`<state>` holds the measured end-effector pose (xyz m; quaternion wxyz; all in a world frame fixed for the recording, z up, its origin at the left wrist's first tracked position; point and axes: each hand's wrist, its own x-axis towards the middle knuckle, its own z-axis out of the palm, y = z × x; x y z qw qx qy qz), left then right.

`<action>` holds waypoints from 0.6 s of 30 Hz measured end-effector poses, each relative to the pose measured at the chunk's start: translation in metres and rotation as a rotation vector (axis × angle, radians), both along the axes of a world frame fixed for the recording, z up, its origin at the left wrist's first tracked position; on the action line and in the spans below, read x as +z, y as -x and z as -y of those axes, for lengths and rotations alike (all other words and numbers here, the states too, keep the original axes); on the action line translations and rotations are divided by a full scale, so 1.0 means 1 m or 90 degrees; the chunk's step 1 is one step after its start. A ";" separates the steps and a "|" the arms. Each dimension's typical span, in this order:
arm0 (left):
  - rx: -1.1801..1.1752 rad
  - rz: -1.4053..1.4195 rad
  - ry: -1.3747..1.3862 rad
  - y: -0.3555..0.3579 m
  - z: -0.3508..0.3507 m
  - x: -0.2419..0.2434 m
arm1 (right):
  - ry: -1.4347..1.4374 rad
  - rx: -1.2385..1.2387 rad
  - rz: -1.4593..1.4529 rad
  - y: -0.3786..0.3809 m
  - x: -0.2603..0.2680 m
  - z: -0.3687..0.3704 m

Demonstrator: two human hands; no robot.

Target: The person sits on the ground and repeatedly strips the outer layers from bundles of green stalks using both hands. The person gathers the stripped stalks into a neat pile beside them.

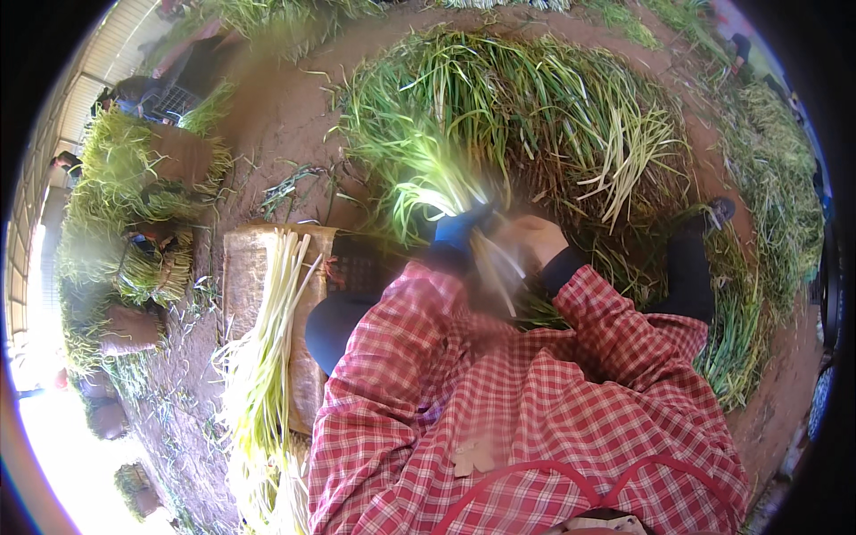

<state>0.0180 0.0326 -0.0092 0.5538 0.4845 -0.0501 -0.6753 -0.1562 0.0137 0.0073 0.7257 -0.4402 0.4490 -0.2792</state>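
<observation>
In a blue glove, my left hand is closed around a bunch of long leafy stalks, whose leaves fan out up and left and whose pale stem ends point down towards my lap. My bare right hand is beside those stem ends, blurred; whether its fingers hold a stem cannot be told. A large heap of green leafy stalks lies in front of me, with a loose handful of paler stalks on its right part. To my left, pale cleaned stalks lie lengthwise on a brown sheet.
A dark crate is partly hidden beside my left knee. Further stacks of green stalks line the left side, where people are at work. More greens lie along the right. Scattered leaves are on the earthen floor.
</observation>
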 end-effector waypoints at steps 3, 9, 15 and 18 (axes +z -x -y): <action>0.038 0.002 0.026 -0.001 -0.001 0.011 | -0.118 -0.133 0.192 0.011 -0.024 0.003; 0.084 -0.010 0.025 -0.006 -0.006 0.022 | -0.013 0.440 -0.305 0.098 -0.043 0.001; -0.012 0.065 -0.006 0.029 -0.011 -0.015 | 0.127 0.221 -0.256 0.080 -0.038 0.024; -0.085 0.163 0.031 0.044 -0.023 -0.033 | 0.283 0.210 -0.236 0.028 -0.031 0.049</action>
